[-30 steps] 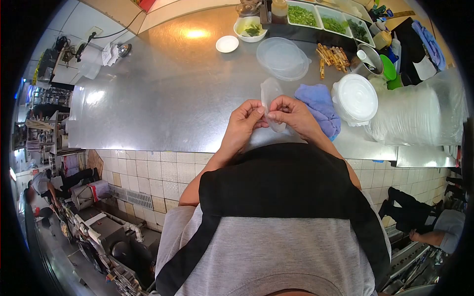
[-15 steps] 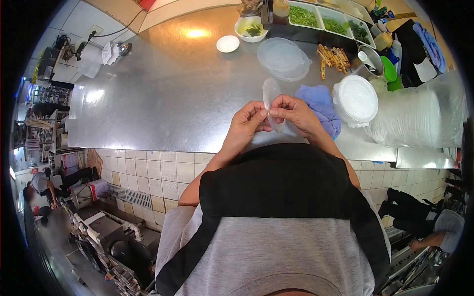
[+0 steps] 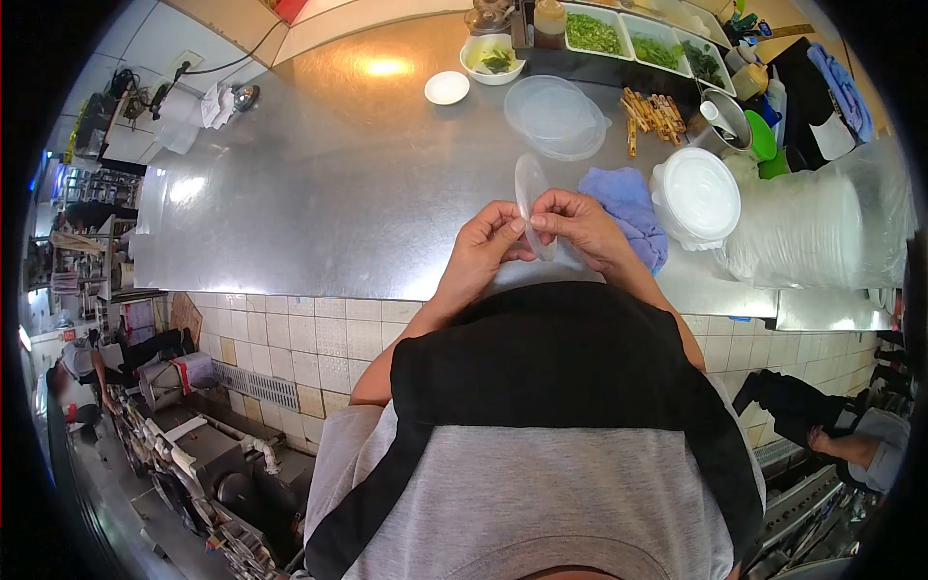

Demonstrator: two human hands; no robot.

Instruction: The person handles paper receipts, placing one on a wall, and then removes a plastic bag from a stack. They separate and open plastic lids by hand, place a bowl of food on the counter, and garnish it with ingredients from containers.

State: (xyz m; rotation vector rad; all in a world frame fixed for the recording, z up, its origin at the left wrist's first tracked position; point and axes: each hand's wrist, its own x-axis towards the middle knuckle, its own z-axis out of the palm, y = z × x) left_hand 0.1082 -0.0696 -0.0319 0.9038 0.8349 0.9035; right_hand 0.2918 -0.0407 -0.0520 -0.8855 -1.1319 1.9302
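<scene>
Between my two hands a clear plastic lid point(image 3: 529, 184) stands on edge above the front of the steel counter. My left hand point(image 3: 491, 242) pinches its near part from the left, thumb and fingers closed. From the right, my right hand point(image 3: 575, 224) grips the same lid, its thumb close to the other one. Whether it is one lid or a few pressed together I cannot tell. Beyond the hands, more clear round lids point(image 3: 553, 116) lie flat on the counter. A crumpled blue-purple cloth point(image 3: 626, 213) is just right of my right hand.
To the right are a white lidded tub point(image 3: 698, 198) and a bagged stack of clear containers point(image 3: 812, 217). Behind lie bundled sticks point(image 3: 653, 114), a small white dish point(image 3: 447, 88), a bowl with greens point(image 3: 492, 59) and trays of chopped greens point(image 3: 594, 32). Two people are at the sides.
My hands and the lid stay almost in place, with only a very slight shift. The person at the right edge has moved an arm and legs a little.
</scene>
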